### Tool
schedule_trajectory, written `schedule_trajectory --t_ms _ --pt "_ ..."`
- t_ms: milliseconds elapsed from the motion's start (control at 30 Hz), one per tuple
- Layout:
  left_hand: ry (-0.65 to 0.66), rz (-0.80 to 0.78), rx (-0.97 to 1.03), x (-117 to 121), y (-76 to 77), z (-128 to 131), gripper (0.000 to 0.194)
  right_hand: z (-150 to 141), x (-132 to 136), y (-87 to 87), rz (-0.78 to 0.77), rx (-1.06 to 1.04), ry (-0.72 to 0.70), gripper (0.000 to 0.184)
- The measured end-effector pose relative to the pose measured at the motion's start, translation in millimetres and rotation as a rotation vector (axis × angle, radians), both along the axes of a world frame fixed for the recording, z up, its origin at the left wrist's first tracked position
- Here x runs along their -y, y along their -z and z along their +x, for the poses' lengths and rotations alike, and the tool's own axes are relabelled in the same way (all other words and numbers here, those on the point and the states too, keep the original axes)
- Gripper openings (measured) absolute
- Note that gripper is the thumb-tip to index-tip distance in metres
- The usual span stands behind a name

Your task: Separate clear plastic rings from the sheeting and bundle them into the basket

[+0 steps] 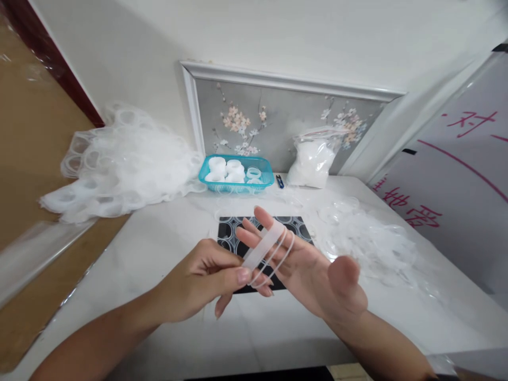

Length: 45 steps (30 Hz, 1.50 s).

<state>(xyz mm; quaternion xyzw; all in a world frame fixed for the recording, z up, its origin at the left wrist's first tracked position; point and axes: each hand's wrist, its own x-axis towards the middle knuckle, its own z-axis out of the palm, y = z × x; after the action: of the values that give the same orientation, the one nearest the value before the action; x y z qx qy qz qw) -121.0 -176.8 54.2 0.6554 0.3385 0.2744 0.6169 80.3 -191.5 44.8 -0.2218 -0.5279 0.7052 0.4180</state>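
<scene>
A wide translucent white band (262, 247) and thinner translucent rings (289, 248) loop around the fingers of my right hand (313, 278). That hand is turned palm up, its fingers stretched and its thumb held apart. From the other side, my left hand (198, 280) pinches the near end of the band and rings between thumb and forefinger. Both hands are above a black mat (293, 226) with a pattern of circles, partly hidden by them.
A teal basket (238, 187) holds stacked white rings. To its right are small blue snips (280, 181) and a clear zip bag (311, 164) of white pieces. Translucent sheets with round holes (135, 159) pile up at left. Loose clear scraps (369, 243) cover the table's right side.
</scene>
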Motion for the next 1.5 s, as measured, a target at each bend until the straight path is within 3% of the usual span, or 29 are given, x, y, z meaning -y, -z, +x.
schedule_trajectory --t_ms 267,367,467,567,633,733,833,900,967,1100,1233,1367,1500 --pt "0.018 0.013 -0.048 0 1.9 -1 0.044 1 -2 -2.1 -0.007 -0.046 -0.034 0.089" --pt "0.069 0.058 -0.128 -2 0.1 -2 0.046 4 -5 2.4 0.064 -0.056 -0.048 0.088" --pt "-0.023 0.271 -0.287 -7 -5.0 -4 0.043 5 -9 11.6 0.318 0.09 0.024 0.087" --pt "-0.248 0.44 -0.389 -14 -8.4 -6 0.041 1 -14 21.2 0.702 0.344 0.259 0.074" --pt "-0.308 0.389 -0.405 -19 -7.3 -7 0.044 -4 -20 26.5 0.883 0.51 0.362 0.056" --pt "-0.273 0.229 -0.363 -25 -0.4 -3 0.047 -9 -31 33.6 0.937 0.731 0.316 0.022" --pt "-0.253 0.082 -0.212 -30 9.8 4 0.05 -10 -45 42.0 0.858 0.818 0.289 0.02" --pt "-0.213 0.008 -0.11 -33 17.4 8 0.045 -10 -55 48.4 0.704 0.752 0.307 0.025" --pt "-0.155 -0.009 -0.099 -37 25.6 12 0.042 -11 -63 54.8 0.45 0.59 0.384 0.024" --pt "-0.061 0.076 -0.301 -46 41.3 18 0.039 -19 -73 63.4 -0.097 0.089 0.562 0.022" --pt "-0.041 0.184 -0.38 -56 52.5 19 0.039 -28 -83 67.2 -0.501 -0.299 0.472 0.024" --pt "-0.092 0.378 -0.409 -64 60.2 16 0.065 -31 -116 65.0 -0.511 -0.477 0.366 0.016" --pt "-0.04 0.451 -0.694 -67 58.6 3 0.078 -19 -187 53.0 -0.232 -0.413 0.431 0.014"
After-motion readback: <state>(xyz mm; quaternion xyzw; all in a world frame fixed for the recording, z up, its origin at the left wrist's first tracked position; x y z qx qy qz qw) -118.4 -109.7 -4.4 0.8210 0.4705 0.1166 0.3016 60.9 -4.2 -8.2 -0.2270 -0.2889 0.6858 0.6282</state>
